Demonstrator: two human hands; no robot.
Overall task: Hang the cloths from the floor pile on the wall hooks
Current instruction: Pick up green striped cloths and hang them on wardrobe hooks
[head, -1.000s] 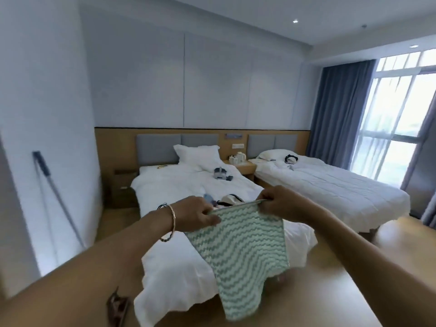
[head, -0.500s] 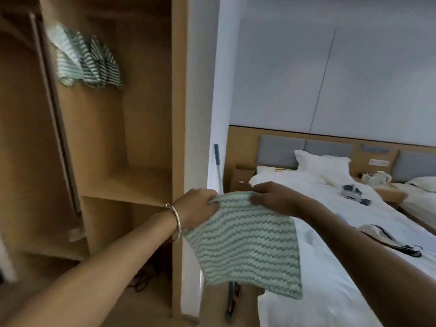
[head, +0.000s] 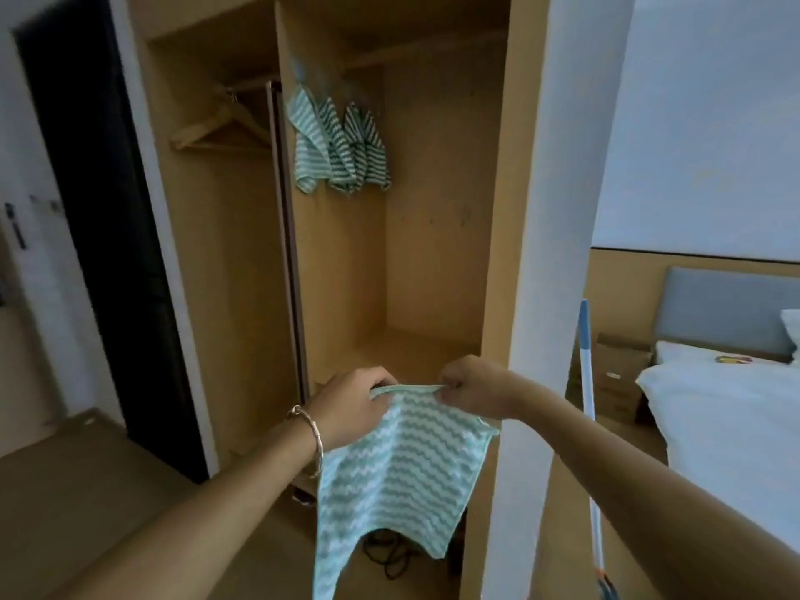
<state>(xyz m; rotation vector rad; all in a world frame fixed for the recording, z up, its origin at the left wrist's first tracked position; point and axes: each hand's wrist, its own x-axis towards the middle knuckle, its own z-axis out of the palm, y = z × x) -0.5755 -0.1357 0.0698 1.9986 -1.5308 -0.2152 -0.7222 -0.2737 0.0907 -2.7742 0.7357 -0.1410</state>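
A green-and-white wavy-striped cloth (head: 389,478) hangs in front of me by its top edge. My left hand (head: 353,404) grips the top left corner and my right hand (head: 472,389) pinches the top edge a little to the right. Inside the open wooden wardrobe (head: 437,218), several matching striped cloths (head: 340,145) hang side by side from hooks (head: 316,75) high on the left inner panel, well above my hands. The hooks themselves are blurred.
A dark doorway (head: 99,218) stands to the left. Wooden hangers (head: 220,127) sit in the wardrobe's left section. A white wall edge (head: 558,253) rises right of the wardrobe, with a mop handle (head: 588,404), cardboard boxes (head: 619,378) and a white bed (head: 727,426) beyond. Dark cables (head: 389,556) lie on the wardrobe floor.
My view has swung left from the beds to the open wardrobe. Both hands kept hold of the cloth's top edge and carried it in front of the wardrobe.
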